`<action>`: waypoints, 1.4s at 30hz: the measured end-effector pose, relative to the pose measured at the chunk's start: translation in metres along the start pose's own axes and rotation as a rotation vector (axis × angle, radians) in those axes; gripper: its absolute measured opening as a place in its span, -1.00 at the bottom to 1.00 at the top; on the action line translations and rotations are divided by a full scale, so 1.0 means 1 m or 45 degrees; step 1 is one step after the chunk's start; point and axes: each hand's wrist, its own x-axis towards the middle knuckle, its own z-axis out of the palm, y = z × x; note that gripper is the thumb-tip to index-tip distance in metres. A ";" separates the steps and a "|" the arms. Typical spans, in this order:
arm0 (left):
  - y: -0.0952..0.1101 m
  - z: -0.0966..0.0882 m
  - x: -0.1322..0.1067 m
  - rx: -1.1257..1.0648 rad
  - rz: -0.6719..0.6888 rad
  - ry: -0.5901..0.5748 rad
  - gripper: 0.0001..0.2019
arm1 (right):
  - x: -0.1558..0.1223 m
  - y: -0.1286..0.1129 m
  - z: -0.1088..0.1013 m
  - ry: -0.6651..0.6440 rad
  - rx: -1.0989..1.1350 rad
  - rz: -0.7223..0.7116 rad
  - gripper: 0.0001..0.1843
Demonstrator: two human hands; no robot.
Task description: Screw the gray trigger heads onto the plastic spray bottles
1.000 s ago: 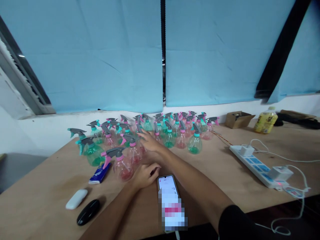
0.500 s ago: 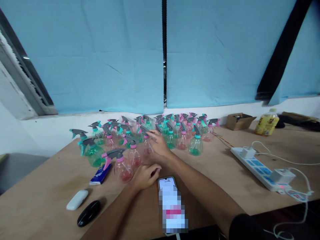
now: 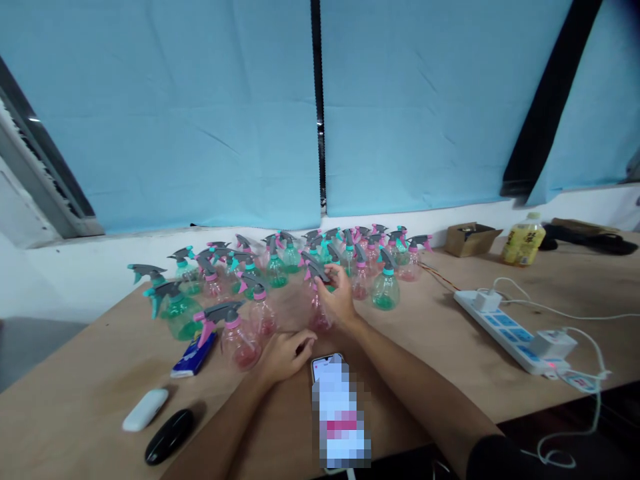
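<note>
As dozens of spray bottles crowd the wooden table at mid-frame, the right hand grips one pink spray bottle just below centre. The left hand rests loosely curled, holding nothing, beside a phone at lower centre.

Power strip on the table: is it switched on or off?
On, most likely: a small red light glows at the near end of the power strip.
</note>
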 end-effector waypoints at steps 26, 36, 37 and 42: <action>-0.007 0.008 0.006 0.192 -0.115 -0.248 -0.79 | 0.011 -0.010 0.001 -0.519 0.450 0.557 -0.89; -0.007 0.009 0.005 0.152 -0.111 -0.241 -0.80 | 0.012 -0.009 0.000 -0.618 0.412 0.454 -0.74; -0.007 0.009 0.005 0.148 -0.115 -0.243 -0.80 | 0.011 -0.009 0.001 -0.599 0.425 0.463 -0.76; -0.007 0.009 0.005 0.137 -0.108 -0.242 -0.80 | 0.010 -0.010 -0.002 -0.572 0.399 0.451 -0.71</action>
